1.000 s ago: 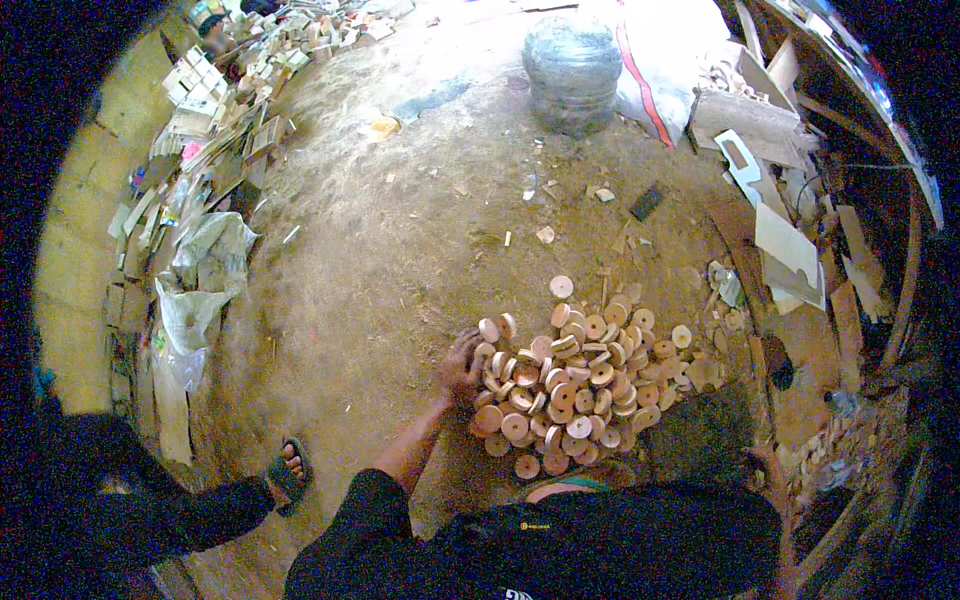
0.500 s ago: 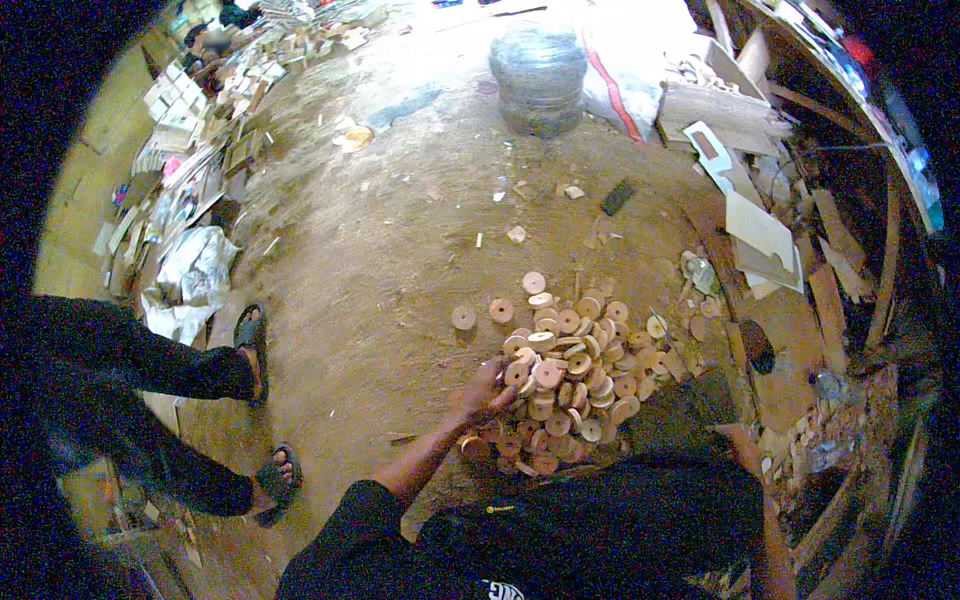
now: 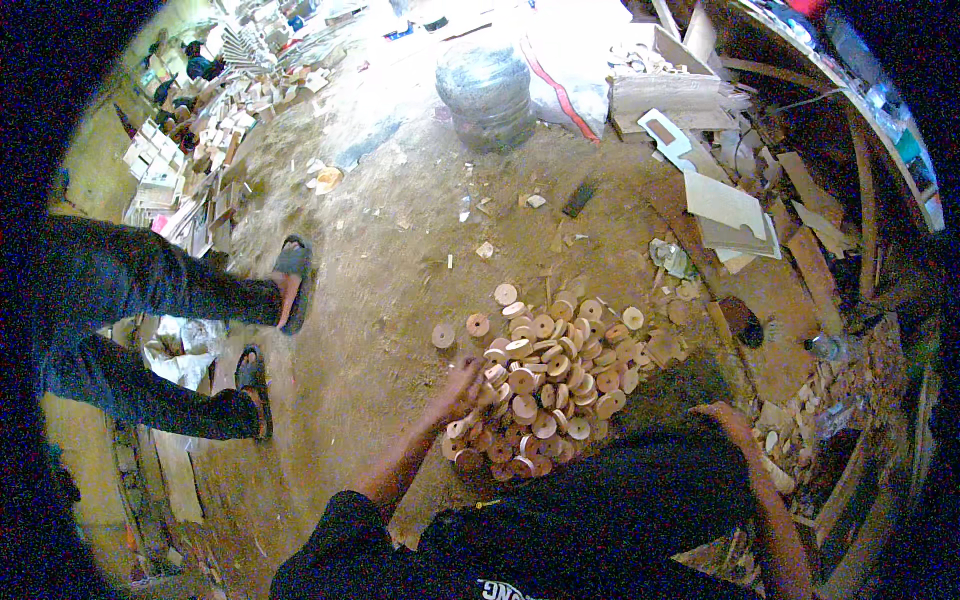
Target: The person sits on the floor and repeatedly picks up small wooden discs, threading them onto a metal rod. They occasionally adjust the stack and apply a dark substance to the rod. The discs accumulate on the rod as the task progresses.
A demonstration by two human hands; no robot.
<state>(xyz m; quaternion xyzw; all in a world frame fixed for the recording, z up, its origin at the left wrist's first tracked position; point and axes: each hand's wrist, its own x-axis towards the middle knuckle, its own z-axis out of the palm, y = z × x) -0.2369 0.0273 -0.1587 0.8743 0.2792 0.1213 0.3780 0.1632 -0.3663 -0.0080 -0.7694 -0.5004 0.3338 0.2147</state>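
Observation:
A heap of round wooden discs (image 3: pixel 560 365), each with a small hole in its middle, lies on the bare ground in front of me. My left hand (image 3: pixel 466 388) touches the left edge of the heap, fingers among the outer discs. The fingers are small and blurred, so whether a disc is between them is not clear. A few loose discs (image 3: pixel 478 325) lie flat just beyond that hand. My right hand (image 3: pixel 728 422) rests on my dark-clothed knee, right of the heap, with its fingers stretched out and nothing in them.
Another person's legs in dark trousers (image 3: pixel 165 280) and sandals stand at the left. A large wrapped cylinder (image 3: pixel 486 98) and a wooden crate (image 3: pixel 670 100) stand farther off. White cut boards (image 3: pixel 728 215) and scrap lie along the right; wood pieces (image 3: pixel 215 120) line the far left.
The view has turned slightly. The other person has stepped, one foot now farther ahead. My left hand stays at the heap's left edge; my right hand stays by my knee.

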